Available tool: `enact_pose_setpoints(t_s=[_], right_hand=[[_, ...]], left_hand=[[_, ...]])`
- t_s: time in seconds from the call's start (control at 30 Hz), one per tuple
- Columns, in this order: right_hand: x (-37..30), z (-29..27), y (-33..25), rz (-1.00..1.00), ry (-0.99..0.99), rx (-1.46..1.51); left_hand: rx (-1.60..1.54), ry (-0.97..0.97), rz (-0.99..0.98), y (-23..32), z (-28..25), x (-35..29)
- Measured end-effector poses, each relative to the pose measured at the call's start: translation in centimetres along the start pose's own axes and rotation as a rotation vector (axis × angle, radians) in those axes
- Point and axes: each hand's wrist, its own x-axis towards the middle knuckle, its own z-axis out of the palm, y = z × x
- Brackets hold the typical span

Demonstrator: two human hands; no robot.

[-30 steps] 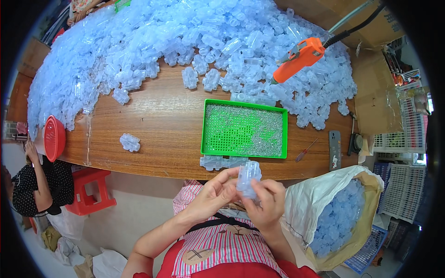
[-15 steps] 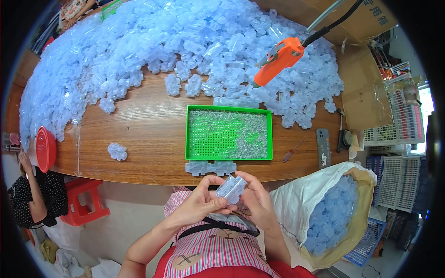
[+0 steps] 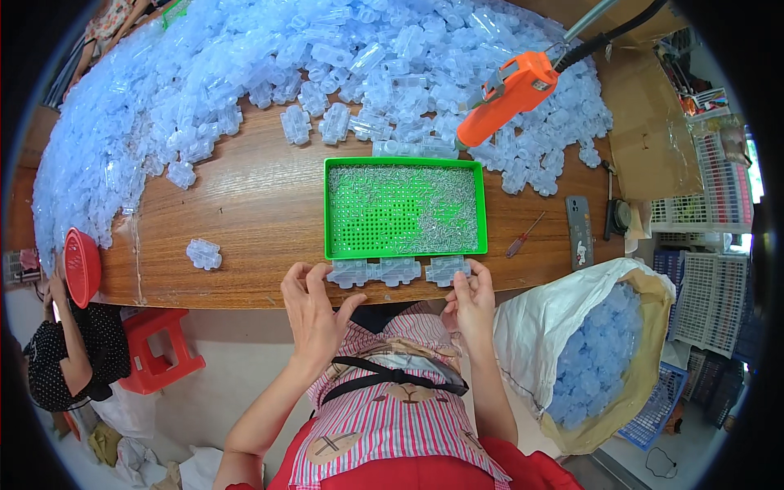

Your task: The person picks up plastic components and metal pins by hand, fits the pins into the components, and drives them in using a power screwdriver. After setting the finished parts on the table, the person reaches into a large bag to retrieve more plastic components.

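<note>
Along the table's front edge, against a green tray, sits a row of clear plastic housings [image 3: 399, 271]. My right hand [image 3: 474, 306] pinches another clear plastic housing [image 3: 446, 268] at its right end, with a small gap between it and the row. My left hand [image 3: 313, 314] is at the row's left end, thumb spread away and fingertips by the leftmost housing; it grips nothing. Small silver screws [image 3: 453, 214] lie scattered over the perforated floor of the green tray [image 3: 328, 208].
Clear housings form a large pile [image 3: 245, 57] across the back. An orange electric screwdriver [image 3: 506, 98] hangs above the tray's right. A screwdriver [image 3: 518, 243], a phone [image 3: 580, 233] and a full sack [image 3: 531, 335] are rightward. A lone housing [image 3: 203, 254], a red basket [image 3: 82, 265] and another person [image 3: 69, 351] are leftward.
The housing held between both hands above my lap is now down at the row's right end. My left hand has moved off it to the row's left. The view has shifted slightly.
</note>
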Motion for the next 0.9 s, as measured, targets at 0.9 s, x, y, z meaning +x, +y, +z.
enact_pose_setpoints(t_s=[0.9], right_hand=[[6.3,4.3,-5.4,-0.567,-0.156,-0.884]], left_hand=[[-1.322,-0.278,-0.509,2.4,-1.3,7.2]])
